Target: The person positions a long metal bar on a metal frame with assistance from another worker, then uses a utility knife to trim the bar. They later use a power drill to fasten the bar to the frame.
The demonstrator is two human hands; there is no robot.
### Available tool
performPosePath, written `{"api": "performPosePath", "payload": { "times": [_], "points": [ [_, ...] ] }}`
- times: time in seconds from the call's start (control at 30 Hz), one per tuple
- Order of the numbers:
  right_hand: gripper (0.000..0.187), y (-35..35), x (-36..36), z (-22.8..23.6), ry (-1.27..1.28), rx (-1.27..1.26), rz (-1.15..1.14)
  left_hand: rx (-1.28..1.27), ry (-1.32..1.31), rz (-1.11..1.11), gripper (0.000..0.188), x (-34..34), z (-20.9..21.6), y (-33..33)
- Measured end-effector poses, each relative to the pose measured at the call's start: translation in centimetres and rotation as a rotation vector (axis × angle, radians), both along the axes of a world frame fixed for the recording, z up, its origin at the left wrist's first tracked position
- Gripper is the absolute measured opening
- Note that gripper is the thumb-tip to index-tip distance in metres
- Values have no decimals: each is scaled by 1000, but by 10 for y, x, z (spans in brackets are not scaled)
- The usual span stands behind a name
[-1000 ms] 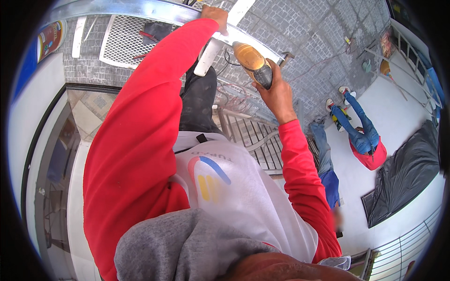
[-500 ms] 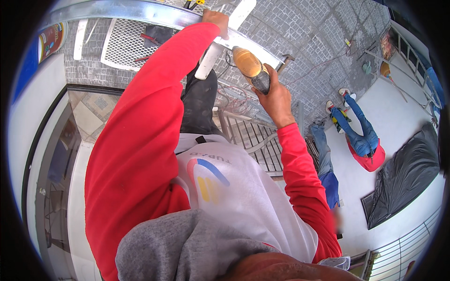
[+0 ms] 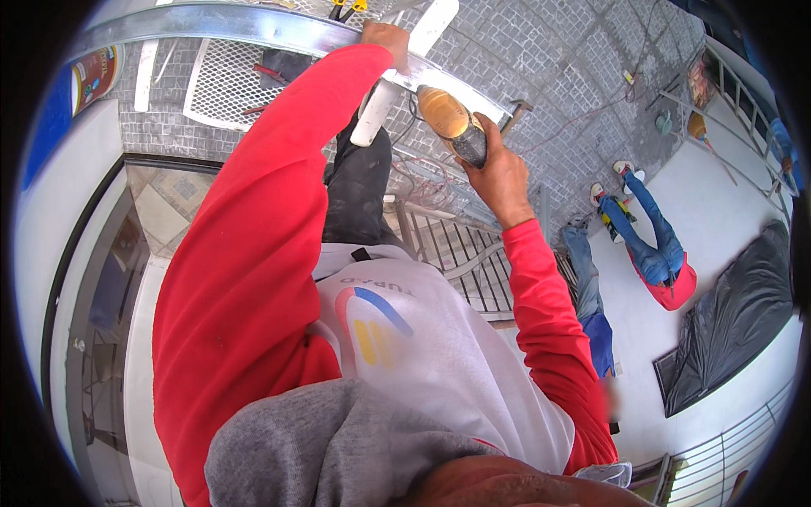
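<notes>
My left hand (image 3: 386,42) is closed round a long silvery metal channel (image 3: 253,24), which runs across the top of the view from the far left toward the middle. In my right hand (image 3: 500,176) is a yellow and black power drill (image 3: 446,111), gripped by its dark part. The drill's far end is at the channel, to the right of my left hand; its tip and any contact with the metal are hidden. A hammer (image 3: 514,118) lies at the channel's right end. White slats (image 3: 377,114) show beneath the channel.
A white mesh seat (image 3: 221,89) with red-handled tools stands at far left. Yellow-handled pliers (image 3: 348,10) lie beyond the channel. Cords trail over the paving. To the right are a barred metal grille (image 3: 460,253), people in jeans (image 3: 655,232), black sheeting (image 3: 735,313) and a ladder (image 3: 735,93).
My hands keep their hold on the channel and the drill, with barely any movement. At the far right edge, a person's hand and blue clothing have shifted slightly.
</notes>
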State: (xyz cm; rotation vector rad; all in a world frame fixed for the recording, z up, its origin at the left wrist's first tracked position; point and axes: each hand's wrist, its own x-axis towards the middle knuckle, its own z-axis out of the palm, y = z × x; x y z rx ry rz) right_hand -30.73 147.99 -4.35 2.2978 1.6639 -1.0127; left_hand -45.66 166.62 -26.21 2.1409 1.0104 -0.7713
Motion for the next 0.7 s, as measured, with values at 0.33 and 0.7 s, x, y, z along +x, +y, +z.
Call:
{"api": "performPosePath", "payload": {
  "times": [0.33,0.7],
  "points": [
    [80,3,-1,3,-13,-50,31,-9,9,2,62,0,-3,1],
    [71,9,7,2,10,0,79,-20,1,21,61,0,-3,2]
  ]
}}
